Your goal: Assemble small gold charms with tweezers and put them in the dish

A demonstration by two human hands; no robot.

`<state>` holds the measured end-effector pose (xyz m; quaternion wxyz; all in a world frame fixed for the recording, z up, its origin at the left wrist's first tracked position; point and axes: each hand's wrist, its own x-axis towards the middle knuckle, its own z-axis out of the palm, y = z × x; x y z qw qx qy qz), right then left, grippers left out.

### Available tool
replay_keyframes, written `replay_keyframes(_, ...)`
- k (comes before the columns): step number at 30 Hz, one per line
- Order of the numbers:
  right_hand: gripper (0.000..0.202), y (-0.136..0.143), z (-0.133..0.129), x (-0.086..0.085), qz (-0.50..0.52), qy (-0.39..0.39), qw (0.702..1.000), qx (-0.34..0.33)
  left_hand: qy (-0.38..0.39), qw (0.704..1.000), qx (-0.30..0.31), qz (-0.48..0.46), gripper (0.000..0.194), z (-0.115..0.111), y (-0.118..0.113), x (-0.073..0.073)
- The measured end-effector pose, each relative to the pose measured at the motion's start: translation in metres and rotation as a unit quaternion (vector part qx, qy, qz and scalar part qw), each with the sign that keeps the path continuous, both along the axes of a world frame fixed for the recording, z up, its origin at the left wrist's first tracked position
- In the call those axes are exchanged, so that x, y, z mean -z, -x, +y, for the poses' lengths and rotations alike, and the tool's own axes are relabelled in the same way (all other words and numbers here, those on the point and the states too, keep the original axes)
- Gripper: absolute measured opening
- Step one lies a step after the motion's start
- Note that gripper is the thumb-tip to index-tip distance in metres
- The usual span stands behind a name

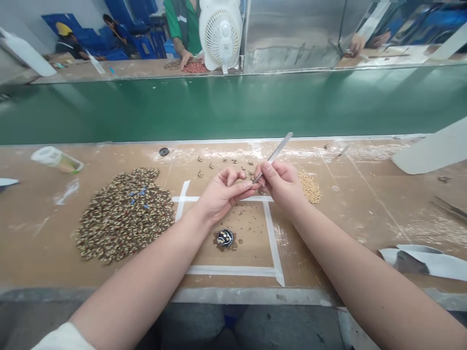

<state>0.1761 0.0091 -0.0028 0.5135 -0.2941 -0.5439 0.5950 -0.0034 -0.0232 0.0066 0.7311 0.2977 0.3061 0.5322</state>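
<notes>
Slim metal tool (280, 147), likely tweezers, is above the work surface (350, 204), clamped between right hand (281, 187) thumb and fingers. Long axis slants from far right down to near left; tip meets left hand (226, 190) fingertips. Right hand is nearer the shaft, left hand just beside the tip. Left thumb and index are together, pinching a tiny part (255, 186), too small to identify. Small brass-coloured pieces (200, 173) lie scattered just beyond the hands. Patterned round dish (225, 238) sits nearer, inside white tape outline (272, 238). Large brown-and-cream heap (120, 218) on left, blue bits (142, 190) on top; small beige heap (310, 187) right of right hand. Black round cap (164, 151) lies far left.
</notes>
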Motion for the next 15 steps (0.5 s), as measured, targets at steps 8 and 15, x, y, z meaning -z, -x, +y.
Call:
replay_keyframes(8,0.040,-0.003,-0.007,-0.001,0.029,-0.025,0.998,0.051,-0.042,0.973,0.011,0.229,0.023,-0.008,-0.001,-0.016)
replay_keyframes(15,0.043,0.001,-0.011,0.000,0.000,-0.045,0.998,0.032,-0.135,0.641,0.012,0.755,0.006,-0.019,0.074,-0.079)
